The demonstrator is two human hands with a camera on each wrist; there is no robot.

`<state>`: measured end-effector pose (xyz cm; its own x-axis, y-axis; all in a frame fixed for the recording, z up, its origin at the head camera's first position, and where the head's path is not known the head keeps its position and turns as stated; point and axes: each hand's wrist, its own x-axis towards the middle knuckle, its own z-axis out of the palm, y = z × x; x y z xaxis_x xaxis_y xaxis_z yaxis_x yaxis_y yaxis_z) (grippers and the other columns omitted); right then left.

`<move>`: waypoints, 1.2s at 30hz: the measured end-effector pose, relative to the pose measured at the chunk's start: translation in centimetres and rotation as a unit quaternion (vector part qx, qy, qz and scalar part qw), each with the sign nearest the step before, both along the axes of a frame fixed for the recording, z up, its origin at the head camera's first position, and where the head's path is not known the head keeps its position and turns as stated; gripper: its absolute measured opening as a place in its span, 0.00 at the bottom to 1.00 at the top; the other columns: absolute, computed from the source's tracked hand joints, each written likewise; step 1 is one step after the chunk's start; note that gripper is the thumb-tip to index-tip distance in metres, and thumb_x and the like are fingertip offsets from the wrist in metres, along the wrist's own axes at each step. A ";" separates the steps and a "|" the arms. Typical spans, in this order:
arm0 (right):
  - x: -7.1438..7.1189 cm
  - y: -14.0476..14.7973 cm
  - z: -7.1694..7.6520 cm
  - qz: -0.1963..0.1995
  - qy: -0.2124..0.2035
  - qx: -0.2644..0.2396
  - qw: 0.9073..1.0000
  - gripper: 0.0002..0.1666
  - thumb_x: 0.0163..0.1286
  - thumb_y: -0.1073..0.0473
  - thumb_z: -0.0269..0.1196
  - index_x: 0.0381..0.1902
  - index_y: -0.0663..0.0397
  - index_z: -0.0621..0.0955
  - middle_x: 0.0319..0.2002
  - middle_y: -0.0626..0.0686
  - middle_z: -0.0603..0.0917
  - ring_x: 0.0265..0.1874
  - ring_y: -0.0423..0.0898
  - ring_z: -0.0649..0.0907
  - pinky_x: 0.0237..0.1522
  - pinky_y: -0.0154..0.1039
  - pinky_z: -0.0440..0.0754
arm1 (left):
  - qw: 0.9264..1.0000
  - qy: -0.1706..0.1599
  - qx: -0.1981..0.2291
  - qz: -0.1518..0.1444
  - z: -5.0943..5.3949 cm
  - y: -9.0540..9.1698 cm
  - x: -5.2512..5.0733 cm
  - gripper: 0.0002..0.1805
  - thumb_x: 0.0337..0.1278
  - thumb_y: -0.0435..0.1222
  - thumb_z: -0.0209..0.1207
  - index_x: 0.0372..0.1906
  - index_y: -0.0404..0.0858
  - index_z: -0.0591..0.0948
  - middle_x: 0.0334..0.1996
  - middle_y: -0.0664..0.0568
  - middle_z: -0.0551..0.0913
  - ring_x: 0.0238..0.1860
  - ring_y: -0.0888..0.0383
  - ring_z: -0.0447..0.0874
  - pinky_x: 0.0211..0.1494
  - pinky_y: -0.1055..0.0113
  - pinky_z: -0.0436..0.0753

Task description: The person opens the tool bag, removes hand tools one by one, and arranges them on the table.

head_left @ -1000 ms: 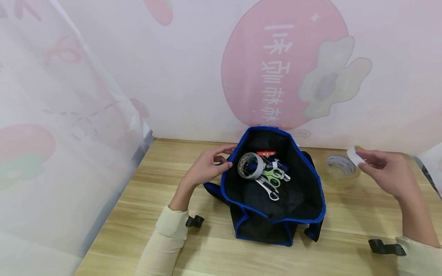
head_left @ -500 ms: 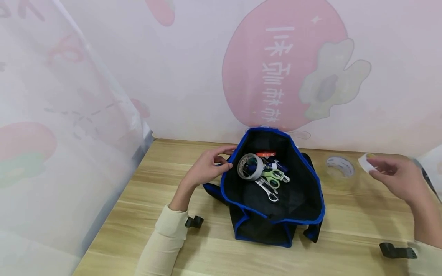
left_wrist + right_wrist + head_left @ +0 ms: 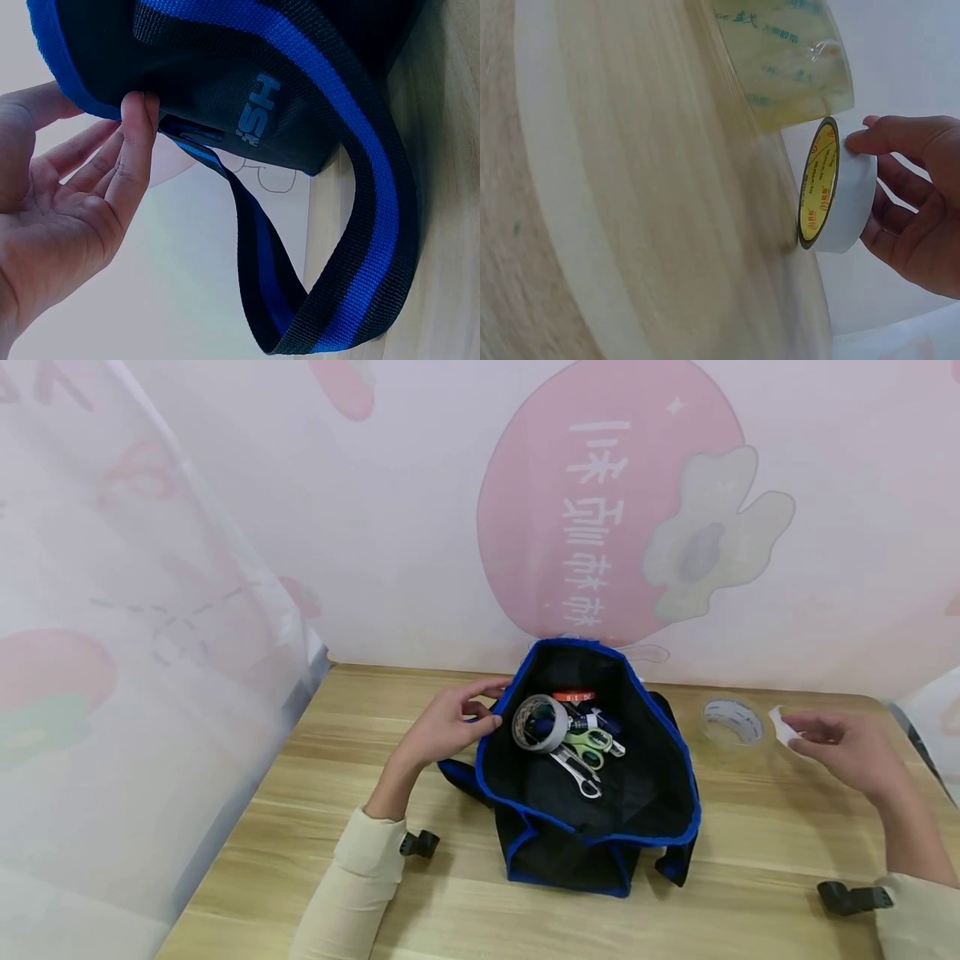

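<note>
My left hand (image 3: pixel 453 718) holds the blue-edged rim of a black fabric bag (image 3: pixel 637 793). In the left wrist view a finger of that hand (image 3: pixel 82 187) lies against the outside of the bag (image 3: pixel 202 82), while another digit disappears behind the rim. Farther right, my right hand (image 3: pixel 851 752) pinches a narrow roll of white tape (image 3: pixel 847 202) between thumb and fingers. It tilts at the tabletop, its yellow printed core showing in the right wrist view. A wide roll of clear tape (image 3: pixel 733 722) stands just left of it.
Inside the bag lie a grey tape roll (image 3: pixel 540 724), green-handled scissors (image 3: pixel 588 747), a silver utility knife (image 3: pixel 577 772), an orange-red item (image 3: pixel 573 695) and several dark blue items. A blue-striped strap (image 3: pixel 367 180) loops beside the bag. A printed curtain (image 3: pixel 405 527) backs the wooden table (image 3: pixel 300 827).
My right hand moved right with the white tape roll, away from the clear tape, then slightly back left and down as the roll turned. My left hand stays at the bag's rim.
</note>
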<state>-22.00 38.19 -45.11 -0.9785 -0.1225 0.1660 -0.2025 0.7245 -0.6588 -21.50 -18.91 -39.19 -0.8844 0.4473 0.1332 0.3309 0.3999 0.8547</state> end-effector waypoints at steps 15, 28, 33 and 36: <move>-1.1 0.6 -0.7 0.023 -0.036 -0.004 0.999 0.25 0.75 0.64 0.70 0.64 0.74 0.81 0.43 0.13 0.76 0.39 0.15 0.77 0.35 0.23 0.82 | 1.000 0.000 -0.002 -0.007 -0.1 0.2 -0.2 0.32 0.72 0.30 0.63 0.77 0.45 0.76 0.70 0.42 0.81 0.51 0.49 0.92 0.50 0.62 0.89; 0.0 -1.0 1.6 -0.009 -0.003 -0.008 1.000 0.25 0.78 0.59 0.68 0.65 0.67 0.81 0.42 0.12 0.77 0.40 0.12 0.75 0.35 0.19 0.77 | 1.000 0.005 -0.008 -0.006 -0.1 -0.1 -0.1 0.32 0.72 0.30 0.64 0.78 0.45 0.75 0.70 0.42 0.81 0.50 0.50 0.92 0.49 0.62 0.89; 0.4 -3.8 4.1 -0.008 0.007 -0.003 1.000 0.26 0.79 0.53 0.68 0.68 0.61 0.81 0.43 0.11 0.77 0.40 0.12 0.76 0.34 0.22 0.79 | 1.000 0.010 -0.009 -0.006 -0.1 -0.1 -0.1 0.32 0.71 0.30 0.64 0.78 0.45 0.75 0.70 0.42 0.81 0.50 0.49 0.92 0.50 0.61 0.90; 0.8 -5.4 5.4 0.012 0.003 -0.017 1.000 0.27 0.78 0.53 0.68 0.68 0.60 0.81 0.45 0.13 0.78 0.41 0.14 0.78 0.37 0.21 0.80 | 1.000 0.009 -0.007 -0.008 -0.1 0.0 -0.1 0.32 0.71 0.30 0.64 0.78 0.44 0.75 0.70 0.41 0.81 0.51 0.49 0.92 0.50 0.61 0.90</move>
<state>-21.24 32.80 -39.71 -0.9743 -0.1409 0.1755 -0.2236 0.6961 -0.6822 -21.60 -18.96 -39.31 -0.8748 0.4629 0.1431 0.3530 0.4066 0.8426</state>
